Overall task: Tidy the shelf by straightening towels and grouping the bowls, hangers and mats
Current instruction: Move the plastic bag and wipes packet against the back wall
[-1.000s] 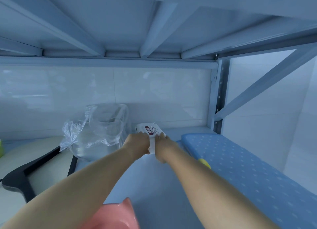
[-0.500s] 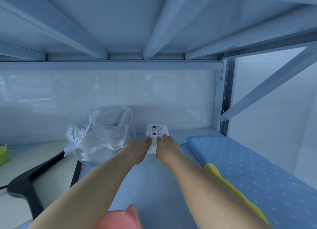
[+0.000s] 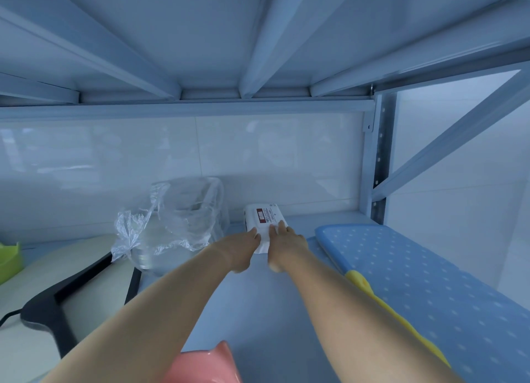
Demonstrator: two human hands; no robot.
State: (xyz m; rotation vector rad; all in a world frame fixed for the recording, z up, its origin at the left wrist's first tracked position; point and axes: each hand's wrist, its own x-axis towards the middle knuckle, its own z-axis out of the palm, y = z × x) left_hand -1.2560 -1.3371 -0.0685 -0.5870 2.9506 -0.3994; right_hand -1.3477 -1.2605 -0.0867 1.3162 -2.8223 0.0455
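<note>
- Bare shelf board [image 3: 229, 311] runs open down the middle, between the two forearms.
- A crinkled plastic bag [image 3: 172, 228] blocks the left.
- A blue dotted mat [image 3: 415, 273] fills the right.
- A white packet [image 3: 262, 220] stands just before the tiled wall [image 3: 143, 167].

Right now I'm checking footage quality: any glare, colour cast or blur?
Head view: a blue cast overall; soft glare on the tiled wall; wide-angle bending of the shelf beams; the white pack label too blurred to read; the green item smeared at the edge.

You reached into household storage nook: metal rack shelf [image 3: 200, 311] against glossy white wall tiles [image 3: 258, 159], holding blue dotted mat [image 3: 415, 268], bagged clear container [image 3: 175, 225], wipes pack [image 3: 263, 216].
</note>
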